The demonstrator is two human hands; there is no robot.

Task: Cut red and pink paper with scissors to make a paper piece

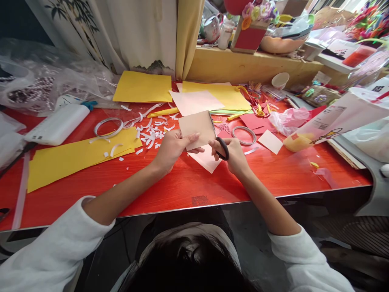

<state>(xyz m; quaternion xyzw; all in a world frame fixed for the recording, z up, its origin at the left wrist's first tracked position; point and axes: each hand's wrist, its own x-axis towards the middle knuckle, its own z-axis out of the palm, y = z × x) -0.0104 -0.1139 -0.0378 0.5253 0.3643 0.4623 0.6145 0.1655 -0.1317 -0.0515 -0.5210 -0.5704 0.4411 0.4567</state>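
Note:
My left hand [174, 148] pinches a pale pink square of paper [196, 125] by its lower left part, thumb on top. My right hand [233, 153] grips black-handled scissors [223, 149], fingers in the loops. The scissor blades run along the right edge of the paper, pointing away from me; whether they are parted is hard to make out. Beneath my hands another pale pink piece of paper [208, 159] lies on the red table, partly covered. Behind the held paper is a larger pale pink sheet [197, 101].
White paper scraps [150, 136] are scattered left of my hands. Yellow paper strips [75, 154], a tape roll [108, 127] and a white power bank [57, 123] lie further left. On the right are another tape roll [244, 135], a small pink square [270, 142] and a tilted drink cup [334, 119].

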